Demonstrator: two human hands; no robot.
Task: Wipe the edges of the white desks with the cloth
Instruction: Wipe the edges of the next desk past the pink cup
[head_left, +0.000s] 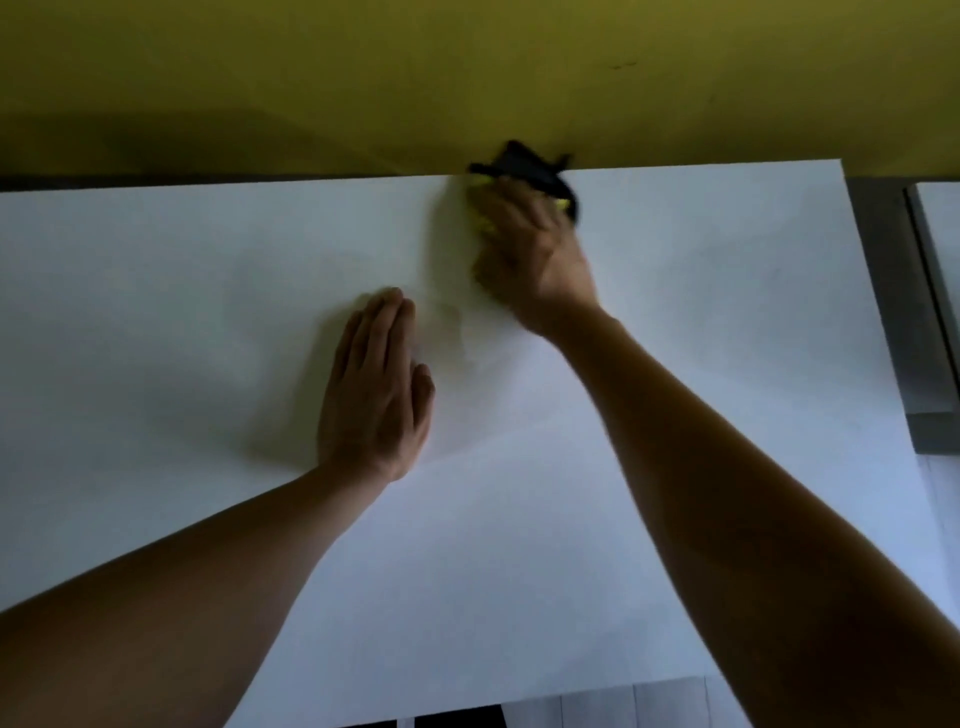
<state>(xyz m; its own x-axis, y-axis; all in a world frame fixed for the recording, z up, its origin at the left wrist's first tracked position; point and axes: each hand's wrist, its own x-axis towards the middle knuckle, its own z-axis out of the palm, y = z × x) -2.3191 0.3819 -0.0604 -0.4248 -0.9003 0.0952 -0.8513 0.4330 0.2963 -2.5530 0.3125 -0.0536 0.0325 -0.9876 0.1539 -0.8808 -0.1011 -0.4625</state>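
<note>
Since the cloth (524, 171) sits bunched right on the desk's (208, 312) far edge, which runs left-right, the swipe prob goes sideways along it. Right hand (530, 260) has fingers curled on it; left hand (376, 384) lies flat w/ straight fingers, nearer, holding nothing.

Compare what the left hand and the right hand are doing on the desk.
The left hand lies flat with straight fingers, holding nothing; the right hand grips the cloth. The left rests mid-desk; the right reaches the white desk's far edge. Both arms are bare.
</note>
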